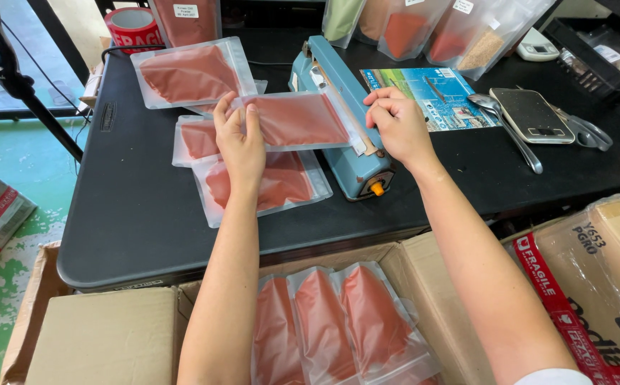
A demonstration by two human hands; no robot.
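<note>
Black table (132,207): left hand (241,146) holds pouch (299,120); right hand (398,122) presses sealer (338,107).

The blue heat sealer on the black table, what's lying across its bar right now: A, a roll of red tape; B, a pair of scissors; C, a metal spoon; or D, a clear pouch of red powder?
D: the left hand holds a clear pouch of red powder with its edge on the blue heat sealer, while the right hand rests on the sealer's bar.
</note>
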